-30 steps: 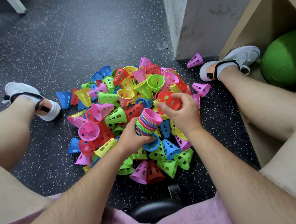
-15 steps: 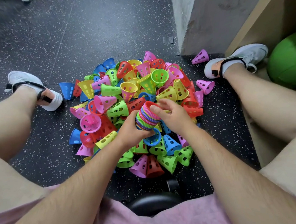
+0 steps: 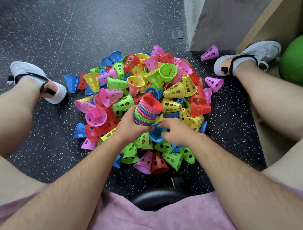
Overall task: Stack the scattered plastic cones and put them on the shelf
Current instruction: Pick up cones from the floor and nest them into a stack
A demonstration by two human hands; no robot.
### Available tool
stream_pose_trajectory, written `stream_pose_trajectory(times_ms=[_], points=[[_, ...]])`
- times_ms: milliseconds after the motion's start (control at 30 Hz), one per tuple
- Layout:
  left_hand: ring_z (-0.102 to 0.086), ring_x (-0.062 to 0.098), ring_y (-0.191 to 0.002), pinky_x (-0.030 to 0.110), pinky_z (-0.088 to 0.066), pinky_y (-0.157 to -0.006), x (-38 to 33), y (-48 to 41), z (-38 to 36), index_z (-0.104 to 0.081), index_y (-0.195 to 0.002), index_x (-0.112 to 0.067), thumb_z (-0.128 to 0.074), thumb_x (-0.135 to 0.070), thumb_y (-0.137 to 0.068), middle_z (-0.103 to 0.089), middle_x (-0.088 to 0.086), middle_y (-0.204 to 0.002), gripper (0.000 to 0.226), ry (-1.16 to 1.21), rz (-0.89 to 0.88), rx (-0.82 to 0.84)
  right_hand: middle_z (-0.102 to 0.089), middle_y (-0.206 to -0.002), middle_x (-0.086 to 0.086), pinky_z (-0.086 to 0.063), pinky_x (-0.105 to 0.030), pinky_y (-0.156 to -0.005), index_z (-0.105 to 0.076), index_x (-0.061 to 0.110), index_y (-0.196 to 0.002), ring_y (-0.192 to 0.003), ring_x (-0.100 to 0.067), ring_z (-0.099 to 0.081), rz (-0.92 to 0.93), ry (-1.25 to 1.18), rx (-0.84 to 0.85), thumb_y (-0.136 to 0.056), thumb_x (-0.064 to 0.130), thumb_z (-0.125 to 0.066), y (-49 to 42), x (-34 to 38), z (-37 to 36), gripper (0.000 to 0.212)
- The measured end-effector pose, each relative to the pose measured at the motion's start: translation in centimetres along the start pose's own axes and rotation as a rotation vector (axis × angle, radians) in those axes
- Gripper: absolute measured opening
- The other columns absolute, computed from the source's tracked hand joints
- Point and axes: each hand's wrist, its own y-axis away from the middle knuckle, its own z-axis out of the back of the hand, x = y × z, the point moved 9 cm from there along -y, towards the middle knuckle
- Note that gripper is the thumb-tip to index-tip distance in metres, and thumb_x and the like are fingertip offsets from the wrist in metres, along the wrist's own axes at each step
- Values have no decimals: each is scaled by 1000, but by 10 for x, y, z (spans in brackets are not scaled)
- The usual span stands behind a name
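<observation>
A heap of perforated plastic cones [image 3: 145, 83] in pink, green, yellow, red and blue lies on the dark floor between my feet. My left hand [image 3: 128, 125] grips a nested stack of cones [image 3: 147, 111] with a red one on top, tilted to the right above the heap. Just below the stack, my right hand [image 3: 175, 131] closes its fingers on the rim of a blue cone [image 3: 155, 134] lying in the heap. The wooden shelf [image 3: 272, 14] stands at the right.
Two pink cones [image 3: 210, 53] [image 3: 215, 83] lie apart near my right foot. A green ball [image 3: 297, 63] sits in the shelf's bottom compartment. A grey concrete pillar [image 3: 211, 11] rises behind the heap. A black stool seat [image 3: 158, 198] is under me. Speckled floor stretches to the left.
My right hand set a red cone on top of the stack, then dropped below it onto a blue cone. The left hand kept holding the stack.
</observation>
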Motion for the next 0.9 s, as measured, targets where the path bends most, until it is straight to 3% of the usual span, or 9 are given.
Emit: stream_pose_trajectory(times_ms=[133,267,367,467,633,733,900], points=[[-69,8,-89,26,-56,-74,1,1,1,-52,-126,-28,-94,-21,-70,-67,-7,-105,71,6,3,6,-33,-159,7,-28,-42,-120,-47,18,-148,-149,-22,-23,-6,4,-30,-98,26,-51,-4,-2,-1,51],[-68,7,-89,24,-54,-73,3,1,1,-52,-125,-27,-93,-21,-69,-66,-7,-104,69,-7,9,7,-34,-158,7,-29,-42,-118,-61,25,-134,-147,-21,-26,-16,-6,-33,-96,29,-55,-4,-4,0,38],[-69,8,-89,24,-56,-73,5,1,0,-53,-124,-27,-94,-22,-68,-67,-6,-104,69,-11,18,13,-31,-160,6,-28,-43,-119,-56,22,-140,-148,-22,-25,-23,36,13,-98,31,-54,-3,-6,-5,43],[-67,4,-83,14,-51,-65,6,2,0,-54,-122,-26,-93,-19,-69,-67,-6,-102,66,-11,28,12,-34,-158,3,-31,-38,-116,-50,17,-145,-145,-21,-31,-27,17,-16,-99,30,-53,-2,-6,-4,48],[-67,5,-83,12,-50,-62,9,3,-1,-53,-123,-23,-93,-15,-70,-66,-3,-102,67,-4,33,12,-48,-134,4,-43,-29,-92,-55,16,-136,-116,-15,-51,-84,-178,-266,-93,51,-63,0,-15,25,57],[-67,8,-87,13,-51,-63,11,2,-1,-52,-124,-24,-93,-17,-70,-65,-4,-103,69,-13,39,21,-49,-123,5,-46,-31,-92,-57,17,-127,-109,-11,-50,-105,-350,-426,-77,65,-74,9,-21,48,72],[-68,11,-90,17,-53,-66,13,2,-2,-51,-126,-25,-93,-18,-71,-65,-2,-106,70,-3,41,35,-55,-112,7,-51,-35,-94,-59,20,-114,-104,-12,-55,-93,-505,-743,-76,59,-77,27,-29,85,57]])
